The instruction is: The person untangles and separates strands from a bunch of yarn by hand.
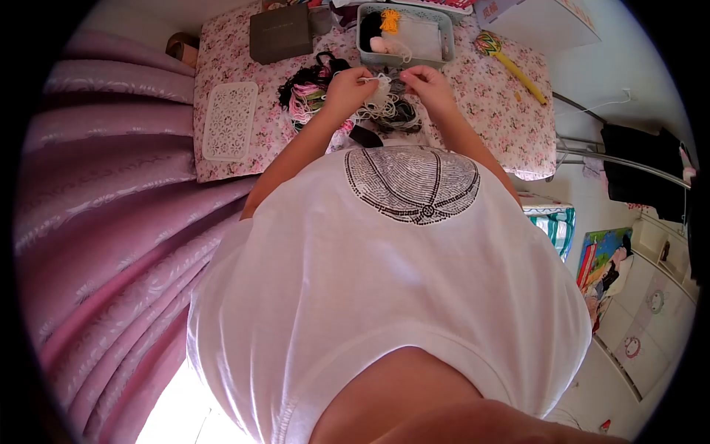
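Observation:
White yarn (pixel 381 95) hangs in a loose bunch over the table, between my two hands. My left hand (pixel 352 90) is closed on it, with pale strands at the fingertips. Just to the right, my right hand (pixel 430 87) has thumb and forefinger pinched together; whatever is between them is too small to make out. Below the hands lies a tangle of grey and cream yarn (pixel 399 115). A heap of black, pink and green yarn (pixel 303 100) sits beside my left wrist.
A light green basket (pixel 450 44) with yarn balls stands behind my hands. A dark grey box (pixel 281 35) is at the back left, and a white lace-patterned tray (pixel 230 122) lies left. On the right rests a yellow-handled item (pixel 521 78). Pink curtains (pixel 126 155) hang at the left.

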`<state>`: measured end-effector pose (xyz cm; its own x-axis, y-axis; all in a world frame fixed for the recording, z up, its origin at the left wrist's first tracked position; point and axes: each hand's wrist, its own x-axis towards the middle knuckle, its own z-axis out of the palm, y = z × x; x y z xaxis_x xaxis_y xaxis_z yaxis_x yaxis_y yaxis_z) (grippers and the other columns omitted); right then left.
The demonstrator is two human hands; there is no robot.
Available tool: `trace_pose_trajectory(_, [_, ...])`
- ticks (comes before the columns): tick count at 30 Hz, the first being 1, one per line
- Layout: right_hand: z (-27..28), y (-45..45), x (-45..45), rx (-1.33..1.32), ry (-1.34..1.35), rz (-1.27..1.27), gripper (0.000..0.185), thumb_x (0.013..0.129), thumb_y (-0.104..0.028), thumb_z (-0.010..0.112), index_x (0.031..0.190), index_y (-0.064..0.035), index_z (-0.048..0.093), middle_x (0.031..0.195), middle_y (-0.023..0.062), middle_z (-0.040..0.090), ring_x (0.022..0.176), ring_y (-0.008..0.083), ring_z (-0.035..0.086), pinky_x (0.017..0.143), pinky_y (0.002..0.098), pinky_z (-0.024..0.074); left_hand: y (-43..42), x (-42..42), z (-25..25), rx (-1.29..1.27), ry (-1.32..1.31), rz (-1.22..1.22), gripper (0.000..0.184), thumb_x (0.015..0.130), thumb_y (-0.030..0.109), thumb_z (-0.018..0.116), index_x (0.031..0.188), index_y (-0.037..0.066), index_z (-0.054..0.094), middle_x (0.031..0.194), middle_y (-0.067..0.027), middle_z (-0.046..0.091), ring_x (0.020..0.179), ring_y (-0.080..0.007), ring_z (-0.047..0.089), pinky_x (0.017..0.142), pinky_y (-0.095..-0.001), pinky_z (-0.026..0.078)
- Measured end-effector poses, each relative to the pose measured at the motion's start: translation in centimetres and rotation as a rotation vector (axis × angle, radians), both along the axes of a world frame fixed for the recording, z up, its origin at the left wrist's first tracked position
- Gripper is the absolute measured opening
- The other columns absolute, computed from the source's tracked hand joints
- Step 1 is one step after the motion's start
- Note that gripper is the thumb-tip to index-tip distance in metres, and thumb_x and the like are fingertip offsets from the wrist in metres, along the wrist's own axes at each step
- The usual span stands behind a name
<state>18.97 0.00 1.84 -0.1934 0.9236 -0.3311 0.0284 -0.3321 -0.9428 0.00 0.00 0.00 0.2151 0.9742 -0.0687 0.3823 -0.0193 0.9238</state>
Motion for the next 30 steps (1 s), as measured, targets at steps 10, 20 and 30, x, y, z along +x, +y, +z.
trace_pose_trajectory(10, [0.3,-0.3,0.6,0.203,0.19,-0.162,0.015,0.077,-0.011,0.056,0.084,0.0013,0.053,0.082,0.0057,0.055,0.07,0.0124,0.052,0.065,0.0226,0.0418,0.3,-0.2,-1.4,-0.014,-0.076,0.0,0.018,0.073,0.018,0.058,0.075,0.001,0.053,0.065,-0.001,0.053,0.06,-0.0057,0.049,0.053,-0.0211,0.038])
trace_pose_trajectory(20, [-1.3,-0.4,-0.9,0.484,-0.223,0.137,0.013,0.073,-0.008,0.059,0.085,-0.0019,0.057,0.083,0.0021,0.054,0.072,0.0082,0.05,0.063,0.0202,0.0405,-0.4,0.9,0.7,-0.004,-0.068,-0.045,0.021,0.068,0.02,0.059,0.074,0.001,0.056,0.06,-0.008,0.056,0.055,-0.013,0.053,0.05,-0.0257,0.04])
trace_pose_trajectory(30, [-0.5,-0.3,-0.6,0.126,0.152,-0.043,0.019,0.083,-0.014,0.047,0.091,0.0031,0.049,0.087,0.0071,0.054,0.083,0.014,0.053,0.075,0.0243,0.0421,-0.4,0.6,0.0,-0.032,-0.055,-0.013,0.022,0.068,0.021,0.059,0.073,0.001,0.056,0.059,-0.0071,0.055,0.053,-0.0132,0.053,0.05,-0.0262,0.04])
